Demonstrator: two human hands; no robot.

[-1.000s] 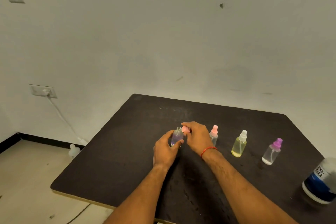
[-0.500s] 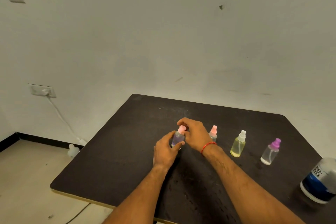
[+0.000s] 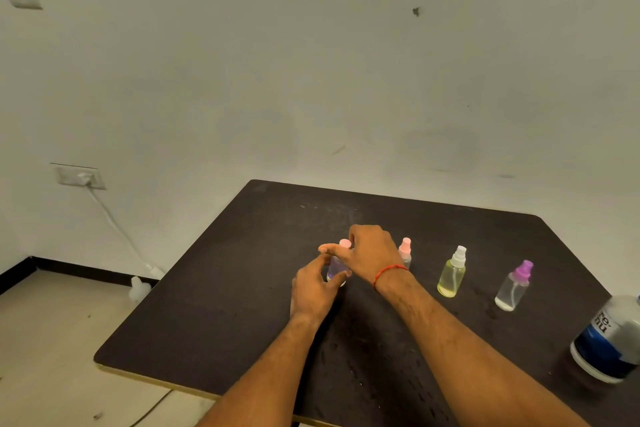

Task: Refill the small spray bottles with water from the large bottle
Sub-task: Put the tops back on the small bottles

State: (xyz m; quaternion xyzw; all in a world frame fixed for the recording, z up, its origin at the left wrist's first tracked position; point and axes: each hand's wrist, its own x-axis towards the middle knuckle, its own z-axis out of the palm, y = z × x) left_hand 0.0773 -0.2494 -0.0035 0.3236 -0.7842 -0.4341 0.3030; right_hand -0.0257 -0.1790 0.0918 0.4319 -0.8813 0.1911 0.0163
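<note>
A small purple-tinted spray bottle (image 3: 335, 267) with a pink spray cap (image 3: 345, 243) stands on the dark table (image 3: 242, 288). My left hand (image 3: 313, 289) grips its body from the near left. My right hand (image 3: 370, 253) pinches the pink cap from the right. To the right stand three more small spray bottles: a pink-capped one (image 3: 405, 251) partly hidden behind my right hand, a yellowish one with a white cap (image 3: 452, 277), and a clear one with a purple cap (image 3: 514, 286). The large bottle (image 3: 611, 340) with a blue label stands at the right edge.
The table's near edge and left corner are close to my forearms. A white wall rises right behind the table. On the left, a wall socket (image 3: 79, 177) has a white cable running down to the floor, beside a small white object (image 3: 139, 288).
One second ago the purple-tinted bottle's neck was bare and my right hand held the pink cap beside it. The cap now sits on the bottle, my right hand's fingers turned around it.
</note>
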